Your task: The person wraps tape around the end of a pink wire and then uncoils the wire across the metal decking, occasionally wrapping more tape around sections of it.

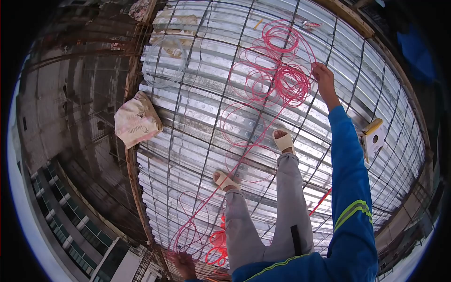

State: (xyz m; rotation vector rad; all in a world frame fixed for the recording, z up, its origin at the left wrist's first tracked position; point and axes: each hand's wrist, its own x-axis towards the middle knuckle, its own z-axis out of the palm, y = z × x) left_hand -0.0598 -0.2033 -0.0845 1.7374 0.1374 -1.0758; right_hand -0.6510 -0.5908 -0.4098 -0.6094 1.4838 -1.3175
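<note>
Pink cord (293, 84) lies in tangled loops over a rebar grid on corrugated metal decking. My right hand (324, 80), at the end of an outstretched blue sleeve, pinches a strand beside the main coil. Long strands run from the coil down past my sandalled feet to the lower left. There my left hand (182, 264) is blurred beside more pink loops (190, 235); its fingers are too smeared to read. A bundle of orange-red cord (217, 244) rests near my left leg.
A printed sack (137, 121) sits on the deck's left edge, beside a drop. Clear coiled tubing (164, 62) lies at the upper left. At the right are a white box-like object (374, 140) with a yellow part and a red rod (320, 202). Rebar (177, 101) crosses the deck.
</note>
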